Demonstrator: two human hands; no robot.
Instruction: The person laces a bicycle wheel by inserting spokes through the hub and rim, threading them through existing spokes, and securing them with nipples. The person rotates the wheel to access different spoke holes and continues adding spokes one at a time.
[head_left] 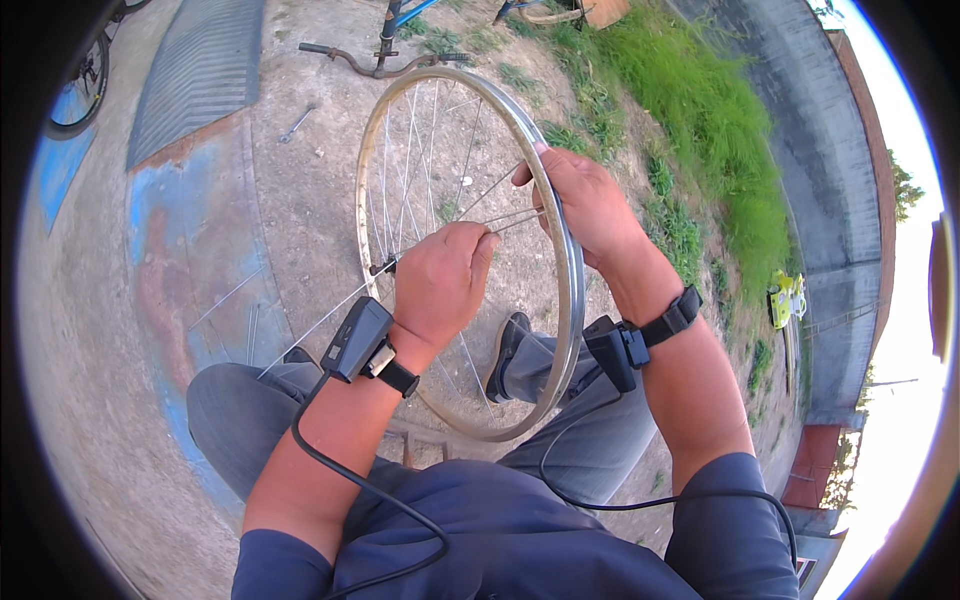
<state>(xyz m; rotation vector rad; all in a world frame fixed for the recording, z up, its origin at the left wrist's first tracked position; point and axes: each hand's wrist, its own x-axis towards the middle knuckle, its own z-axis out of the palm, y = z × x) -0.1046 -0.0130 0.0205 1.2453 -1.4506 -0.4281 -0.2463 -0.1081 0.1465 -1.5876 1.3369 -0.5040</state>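
Note:
A bicycle wheel rim [572, 300], silvery outside and worn on its inner side, stands tilted between my knees. My right hand [590, 205] is closed round its right side, thumb and fingers at the rim where spokes meet it. My left hand [440, 285] reaches inside the wheel, its fingertips pinching a thin metal spoke [517, 217] that runs toward my right hand. Several other spokes fan from the dark hub [382, 268], which my left hand partly hides. A long spoke [318, 328] sticks out from the hub toward my left knee.
Loose spokes [252, 333] lie on a blue, rusty metal sheet [190, 250] at left. A wrench [296, 122] lies on the dirt beyond. Behind the wheel is a rusty handlebar [340, 56]. Grass [700, 120] and a grey wall [835, 180] line the right. Black cables run from both wrists.

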